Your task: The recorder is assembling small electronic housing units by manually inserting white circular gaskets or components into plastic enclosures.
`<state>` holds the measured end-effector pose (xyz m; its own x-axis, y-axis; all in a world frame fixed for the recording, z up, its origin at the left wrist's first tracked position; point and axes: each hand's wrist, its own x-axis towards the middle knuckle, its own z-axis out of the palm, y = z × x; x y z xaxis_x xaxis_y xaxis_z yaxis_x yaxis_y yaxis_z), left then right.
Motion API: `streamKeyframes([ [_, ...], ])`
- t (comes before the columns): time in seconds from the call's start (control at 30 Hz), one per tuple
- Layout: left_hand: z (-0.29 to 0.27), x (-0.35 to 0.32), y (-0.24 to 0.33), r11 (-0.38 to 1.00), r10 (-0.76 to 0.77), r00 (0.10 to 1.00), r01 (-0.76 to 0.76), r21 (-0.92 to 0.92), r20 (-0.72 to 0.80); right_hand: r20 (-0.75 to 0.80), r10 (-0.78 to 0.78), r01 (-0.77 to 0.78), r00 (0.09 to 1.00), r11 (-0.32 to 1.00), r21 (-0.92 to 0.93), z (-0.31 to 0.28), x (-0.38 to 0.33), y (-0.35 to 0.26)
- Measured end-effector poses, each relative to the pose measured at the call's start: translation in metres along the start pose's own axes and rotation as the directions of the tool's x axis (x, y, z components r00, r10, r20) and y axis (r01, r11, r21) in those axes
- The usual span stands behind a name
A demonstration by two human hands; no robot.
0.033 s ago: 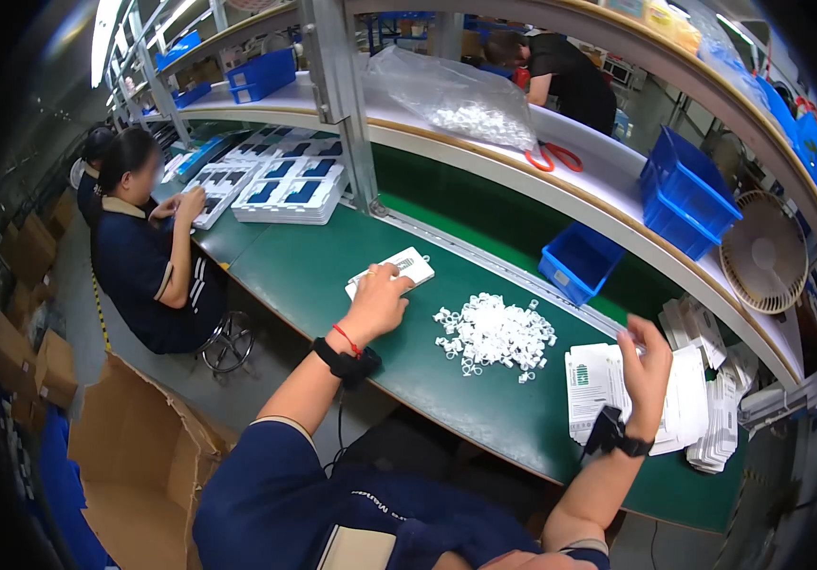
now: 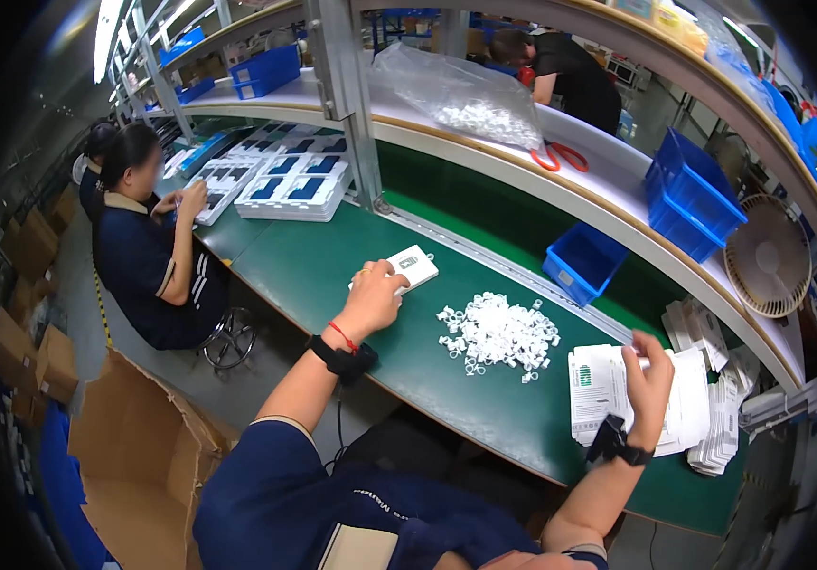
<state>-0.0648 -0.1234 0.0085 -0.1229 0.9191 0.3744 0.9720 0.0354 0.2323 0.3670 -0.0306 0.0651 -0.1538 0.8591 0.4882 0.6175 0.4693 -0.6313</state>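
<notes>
On the green table, my left hand (image 2: 371, 296) grips the near left end of a small stack of white printed cards (image 2: 414, 267). A small white ring pokes out at the stack's far right corner. My right hand (image 2: 650, 380) is over a larger spread of white printed cards (image 2: 600, 391), thumb and fingers apart, with nothing seen in it. Whether it touches the cards, I cannot tell. Between my hands lies a loose heap of small white plastic ring clips (image 2: 498, 332).
Behind the clips sits a blue bin (image 2: 585, 263). More bundled cards (image 2: 715, 432) lie at the right end. A shelf above holds a clear bag (image 2: 460, 100), red-handled scissors (image 2: 560, 157) and a fan (image 2: 767, 252). A co-worker (image 2: 147, 237) sits at left beside white trays (image 2: 296, 190). An opened carton (image 2: 142, 456) stands lower left.
The whole view has shifted slightly. My right hand has lowered a little over the cards, and my left hand stays on its stack.
</notes>
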Motion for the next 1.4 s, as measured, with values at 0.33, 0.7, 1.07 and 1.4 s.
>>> streamKeyframes([
  [0.33,0.004,0.002,-0.027,0.965,0.219,0.973,-0.204,-0.164,0.078,0.066,0.321,-0.205,0.945,0.736,-0.645,0.013,-0.042,0.019],
  [0.7,-0.044,0.026,0.024,0.731,0.125,0.980,0.016,-0.682,0.157,-0.019,0.379,-0.339,0.925,0.804,-0.488,0.009,-0.035,0.038],
  [1.07,-0.090,0.080,0.146,0.212,0.364,0.925,-0.194,-0.958,-0.107,-0.232,0.476,-0.509,0.848,0.854,-0.108,-0.018,-0.025,0.060],
  [1.4,-0.075,0.093,0.150,0.223,0.388,0.877,-0.388,-0.894,-0.284,-0.246,-0.035,0.191,0.969,0.739,0.646,-0.004,0.036,-0.105],
])
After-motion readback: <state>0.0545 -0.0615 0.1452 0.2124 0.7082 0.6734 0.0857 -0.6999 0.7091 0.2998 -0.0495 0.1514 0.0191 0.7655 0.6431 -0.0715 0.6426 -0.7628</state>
